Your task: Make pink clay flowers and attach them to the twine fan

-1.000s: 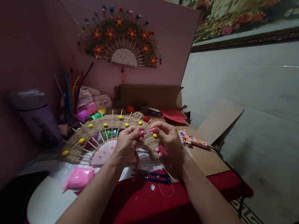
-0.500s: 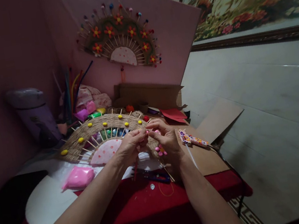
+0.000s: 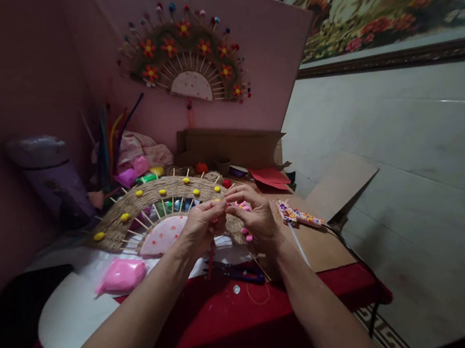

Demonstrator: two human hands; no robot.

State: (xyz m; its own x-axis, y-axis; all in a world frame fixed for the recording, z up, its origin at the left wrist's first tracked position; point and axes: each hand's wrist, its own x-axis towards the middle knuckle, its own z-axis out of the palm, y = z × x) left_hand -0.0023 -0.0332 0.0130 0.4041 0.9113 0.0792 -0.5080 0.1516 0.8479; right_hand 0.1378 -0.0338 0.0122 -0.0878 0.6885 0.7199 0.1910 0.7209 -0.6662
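Observation:
Both hands meet over the right part of a twine-wrapped, fan-shaped craft [image 3: 181,185] with yellow dots and thin sticks. My left hand [image 3: 207,220] is closed in a pinch, fingertips against those of my right hand [image 3: 256,214], also closed. A small bit of pink clay seems to be between them, mostly hidden by the fingers. Pink petals [image 3: 248,234] show on the fan beside my right hand, partly covered by it. Under my left hand a thin red stick [image 3: 211,264] points down; whether the hand holds it is unclear. A dotted half-circle [image 3: 165,236] forms the fan's centre.
Blue-handled scissors [image 3: 248,274] lie below the hands on the red cloth [image 3: 195,327]. A pink clay packet [image 3: 122,275] and white disc [image 3: 72,317] are at left. Cardboard [image 3: 323,248] bears a flowered glue gun [image 3: 301,215] at right. A purple bottle [image 3: 55,181] stands behind.
My right hand has turned slightly and its fingers have straightened over the fingertips of the left. It now covers more of the pink flower. The left hand stays nearly in place.

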